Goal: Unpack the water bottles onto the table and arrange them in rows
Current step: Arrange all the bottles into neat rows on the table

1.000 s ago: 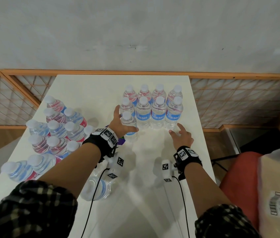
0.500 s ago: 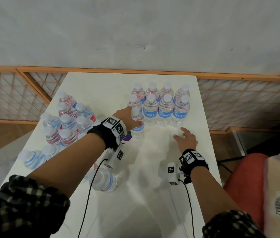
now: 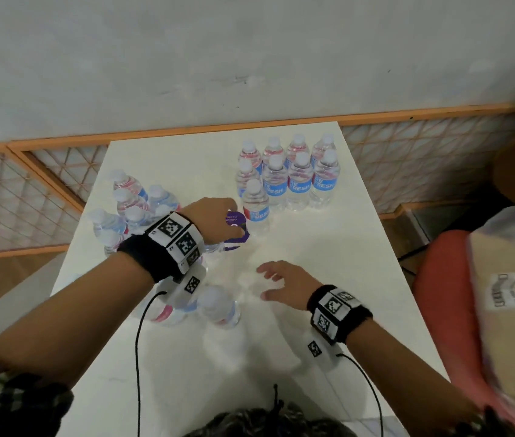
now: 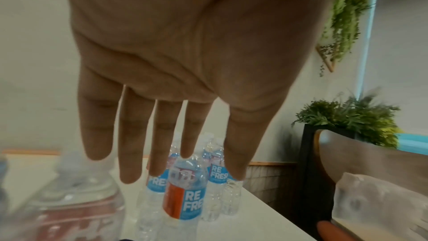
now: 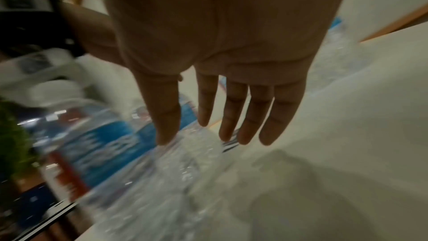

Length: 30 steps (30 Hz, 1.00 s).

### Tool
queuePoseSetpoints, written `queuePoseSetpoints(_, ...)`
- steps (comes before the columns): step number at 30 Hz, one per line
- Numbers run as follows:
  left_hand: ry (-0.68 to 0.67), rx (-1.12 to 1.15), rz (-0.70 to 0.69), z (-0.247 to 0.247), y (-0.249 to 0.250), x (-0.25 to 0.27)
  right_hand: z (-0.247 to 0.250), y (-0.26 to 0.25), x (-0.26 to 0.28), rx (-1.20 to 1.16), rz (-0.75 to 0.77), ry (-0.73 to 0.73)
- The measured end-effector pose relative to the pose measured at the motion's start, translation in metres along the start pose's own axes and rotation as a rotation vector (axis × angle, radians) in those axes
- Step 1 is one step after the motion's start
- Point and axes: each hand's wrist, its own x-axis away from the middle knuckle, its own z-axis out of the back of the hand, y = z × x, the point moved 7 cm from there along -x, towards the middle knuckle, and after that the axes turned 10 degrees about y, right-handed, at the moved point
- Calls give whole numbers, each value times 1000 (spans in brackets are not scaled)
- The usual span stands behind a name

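Clear water bottles with blue labels stand in rows (image 3: pixel 294 171) at the far right of the white table (image 3: pixel 328 310). One bottle (image 3: pixel 255 205) stands alone in front of them at the left end. My left hand (image 3: pixel 218 212) hovers just left of that bottle, open and empty; the left wrist view shows its fingers (image 4: pixel 134 144) straight, with the rows (image 4: pixel 185 195) beyond. My right hand (image 3: pixel 264 282) is open over the table's middle, fingers spread toward the left. In the right wrist view a blurred bottle (image 5: pixel 104 144) lies left of the thumb.
Several unsorted bottles (image 3: pixel 133 209) cluster at the table's left, with more (image 3: pixel 218 305) under my left forearm. A purple pack label (image 3: pixel 235 222) lies by the left hand. A red chair (image 3: pixel 439 294) with a plastic-wrapped bundle (image 3: pixel 511 294) stands right of the table.
My left hand let go of the front bottle and drew back to its left. The right hand pulled back toward me and to the left. The head view tilted downward.
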Motion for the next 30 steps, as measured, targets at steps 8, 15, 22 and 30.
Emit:
queuePoseSetpoints(8,-21,-107,-120,0,-44,30,-68,-79,23,30,167,10)
queuePoseSetpoints(15,-33,-176,-164,-7,-64,29,-67,-67,32,-64,58,252)
queuePoseSetpoints(22,67,-202,-177,6,-57,17,-46,-42,44,-168,-84,472)
queuePoseSetpoints(30,140,-232,-190,2,-24,16,-6,4,56,-329,-244,773)
